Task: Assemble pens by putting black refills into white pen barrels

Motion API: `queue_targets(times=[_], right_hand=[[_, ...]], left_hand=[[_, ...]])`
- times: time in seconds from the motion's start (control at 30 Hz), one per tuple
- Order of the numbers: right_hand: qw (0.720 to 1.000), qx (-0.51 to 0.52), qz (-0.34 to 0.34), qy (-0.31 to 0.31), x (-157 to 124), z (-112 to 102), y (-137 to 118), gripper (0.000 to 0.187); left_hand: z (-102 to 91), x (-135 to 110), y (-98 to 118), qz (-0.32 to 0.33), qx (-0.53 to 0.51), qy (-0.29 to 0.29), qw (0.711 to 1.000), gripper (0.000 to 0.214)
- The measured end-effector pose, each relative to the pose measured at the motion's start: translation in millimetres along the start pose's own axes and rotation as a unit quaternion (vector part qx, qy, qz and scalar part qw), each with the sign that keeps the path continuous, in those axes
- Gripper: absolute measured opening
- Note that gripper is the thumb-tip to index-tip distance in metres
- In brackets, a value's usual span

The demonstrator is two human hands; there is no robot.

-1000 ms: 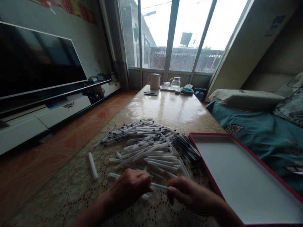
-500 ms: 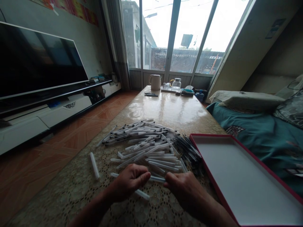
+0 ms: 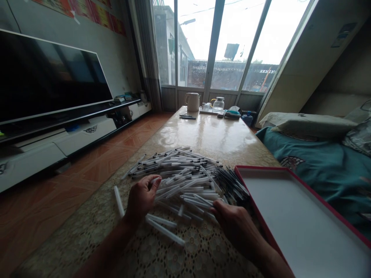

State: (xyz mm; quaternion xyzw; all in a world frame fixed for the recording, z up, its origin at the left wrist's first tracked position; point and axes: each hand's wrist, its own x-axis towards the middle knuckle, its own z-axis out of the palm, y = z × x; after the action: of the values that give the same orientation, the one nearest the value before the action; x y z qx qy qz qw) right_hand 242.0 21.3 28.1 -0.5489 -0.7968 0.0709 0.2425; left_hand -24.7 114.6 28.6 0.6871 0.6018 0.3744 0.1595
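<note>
My left hand [image 3: 144,194] is raised at the left edge of a pile of white pen barrels [image 3: 176,187]. Its thumb and forefinger are pinched together, with a small pale bit showing at their tips that I cannot make out. My right hand [image 3: 233,218] is closed at the pile's near right side, and a slim white pen [image 3: 203,200] runs left from its fingertips. A short white piece, like a pen cap [image 3: 181,210], lies between the hands. Two loose barrels [image 3: 165,229] are in front of my left wrist. Behind, white pens with black ends [image 3: 162,160] lie heaped.
Black pen refills [image 3: 230,179] lie bunched beside a shallow red-rimmed box with a white inside [image 3: 292,216]. One barrel [image 3: 118,200] is apart at left. A jug [image 3: 193,102], glass teapot [image 3: 218,103] and tissue pack [image 3: 232,112] stand at the table's far end.
My hands have moved apart from the white pen they both held. The left went left and up; the right shifted slightly right. A short white piece now shows between them.
</note>
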Motion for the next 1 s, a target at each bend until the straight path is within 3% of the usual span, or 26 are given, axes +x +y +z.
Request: queue_targets(times=[0.13, 0.23, 0.27, 0.33, 0.37, 0.43, 0.53, 0.6, 0.7, 0.8, 0.87, 1.0], right_hand=[[0.999, 0.03, 0.017, -0.001, -3.0, 5.8, -3.3, 0.027], [0.996, 0.084, 0.025, 0.007, -4.3, 8.0, -5.7, 0.024], [0.995, 0.097, 0.029, 0.008, -4.3, 9.1, -6.9, 0.024], [0.993, 0.113, 0.033, 0.013, -3.9, 11.6, -9.8, 0.026], [0.992, 0.121, 0.033, 0.016, -3.6, 12.8, -11.3, 0.028], [0.989, 0.143, 0.03, 0.018, -3.2, 14.3, -14.4, 0.03], [0.982, 0.19, 0.012, -0.015, -3.5, 14.4, -18.7, 0.028], [0.975, 0.217, -0.005, -0.038, -3.9, 14.4, -20.9, 0.025], [0.969, 0.246, -0.007, -0.038, -4.1, 16.4, -20.7, 0.027], [0.951, 0.301, 0.068, -0.011, -3.9, 21.1, -15.0, 0.042], [0.923, 0.364, 0.125, -0.017, -3.8, 24.5, -9.8, 0.046], [0.882, 0.443, 0.151, -0.05, -3.5, 28.1, -4.2, 0.046]], left_hand=[[2.4, 4.5, -12.4, 0.012, 0.032, 0.019, 0.999, 0.043], [-0.5, 3.5, -10.1, 0.005, -0.019, 0.049, 0.999, 0.042], [-0.8, 1.2, -5.9, -0.003, -0.058, 0.044, 0.997, 0.042], [1.2, -7.4, 6.7, -0.034, -0.172, -0.028, 0.984, 0.041], [3.7, -13.6, 14.2, -0.059, -0.24, -0.103, 0.963, 0.04], [11.2, -28.5, 29.9, -0.129, -0.359, -0.265, 0.886, 0.048], [24.7, -50.7, 48.6, -0.189, -0.476, -0.343, 0.787, 0.049], [31.7, -60.8, 55.1, -0.215, -0.527, -0.322, 0.756, 0.046], [36.5, -65.6, 56.3, -0.228, -0.542, -0.282, 0.758, 0.04], [36.0, -62.0, 52.9, -0.249, -0.554, -0.207, 0.767, 0.039], [34.5, -58.5, 50.5, -0.267, -0.568, -0.156, 0.763, 0.039], [33.1, -56.0, 46.4, -0.279, -0.579, -0.127, 0.756, 0.035]])
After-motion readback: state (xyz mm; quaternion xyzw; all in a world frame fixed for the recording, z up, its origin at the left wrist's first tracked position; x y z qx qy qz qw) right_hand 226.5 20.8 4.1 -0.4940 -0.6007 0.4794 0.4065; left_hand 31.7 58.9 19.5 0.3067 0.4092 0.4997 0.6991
